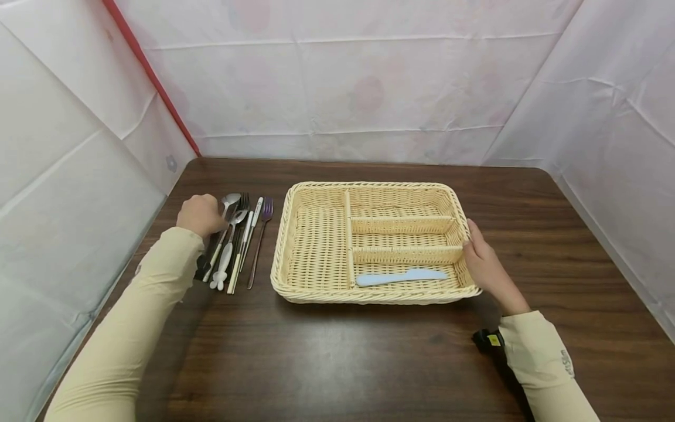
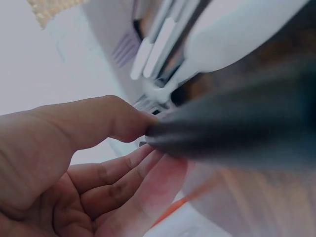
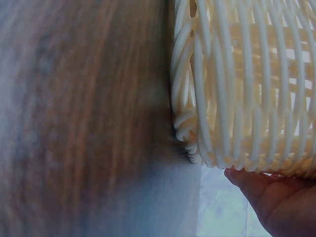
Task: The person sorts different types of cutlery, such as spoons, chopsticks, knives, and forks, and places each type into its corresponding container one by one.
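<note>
- Head view: 1 wicker basket (image 1: 377,298), 4 compartments (1 wide on the left, 3 stacked on the right), sat mid-desk (image 1: 327,363), nearer the far edge. 1 pale blue knife (image 1: 387,278) lay lengthwise in the front right compartment.
- Cutlery count, toward the desk's left edge, beside the basket and apart from it: 2 spoon bowls visible, a front spoon (image 1: 239,217) with a white figured handle and a rear spoon (image 1: 231,200); 2 forks, a purple fork (image 1: 266,215) nearest the basket and a dark fork (image 1: 244,203); at least 2 slim white-ended sticks (image 1: 256,214). Handles overlapped, so total wasn't certain.
- Left hand (image 1: 200,215): over the left side of that cutlery, forearm reaching in from the desk's near left corner, back of the hand up. Thumb and fingertips pinched a dark handle (image 2: 232,121).
- Right hand (image 1: 484,266): gripped the basket's right end near its front corner, thumb at the rim, forearm in from the near right.
- Left wrist view showed the pinch; head view had it hidden behind the hand. Handle blurred, couldn't tell what utensil.
- Right wrist view showed the basket's outer weave with part of the hand against it, which head view missed.
</note>
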`<state>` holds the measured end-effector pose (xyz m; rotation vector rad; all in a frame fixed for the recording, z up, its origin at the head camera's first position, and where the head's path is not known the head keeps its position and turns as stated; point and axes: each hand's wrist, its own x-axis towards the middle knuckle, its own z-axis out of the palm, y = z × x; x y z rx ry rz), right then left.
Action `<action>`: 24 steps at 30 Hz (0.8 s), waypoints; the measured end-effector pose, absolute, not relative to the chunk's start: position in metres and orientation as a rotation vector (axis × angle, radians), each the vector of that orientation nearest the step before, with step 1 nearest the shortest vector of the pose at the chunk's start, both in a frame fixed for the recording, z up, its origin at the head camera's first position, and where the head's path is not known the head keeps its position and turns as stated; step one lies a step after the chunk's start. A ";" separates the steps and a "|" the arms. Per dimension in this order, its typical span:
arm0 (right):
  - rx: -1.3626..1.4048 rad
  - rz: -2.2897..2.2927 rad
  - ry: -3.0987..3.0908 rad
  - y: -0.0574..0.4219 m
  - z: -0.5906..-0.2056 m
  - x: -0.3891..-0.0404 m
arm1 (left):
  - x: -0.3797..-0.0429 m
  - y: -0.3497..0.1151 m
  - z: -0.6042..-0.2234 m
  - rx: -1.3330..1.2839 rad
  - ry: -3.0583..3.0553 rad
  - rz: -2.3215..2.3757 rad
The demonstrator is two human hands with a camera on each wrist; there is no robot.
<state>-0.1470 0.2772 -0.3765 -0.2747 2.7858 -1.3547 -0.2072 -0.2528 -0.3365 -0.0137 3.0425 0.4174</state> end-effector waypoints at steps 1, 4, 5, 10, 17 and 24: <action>-0.275 -1.357 2.785 0.277 -0.377 -0.147 | -0.207 -0.252 -0.333 -0.006 3.051 0.411; -0.272 -1.365 2.783 0.277 -0.376 -0.147 | -0.207 -0.247 -0.321 0.016 3.082 0.382; -0.272 -1.369 2.783 0.277 -0.376 -0.147 | -0.208 -0.245 -0.316 0.026 3.092 0.369; -0.265 -1.361 2.787 0.277 -0.376 -0.147 | -0.209 -0.231 -0.297 0.097 3.130 0.330; -0.248 -1.331 2.795 0.277 -0.376 -0.146 | -0.209 -0.195 -0.273 0.300 3.190 0.323; -0.246 -1.325 2.798 0.276 -0.374 -0.146 | -0.211 -0.142 -0.259 0.475 3.183 0.309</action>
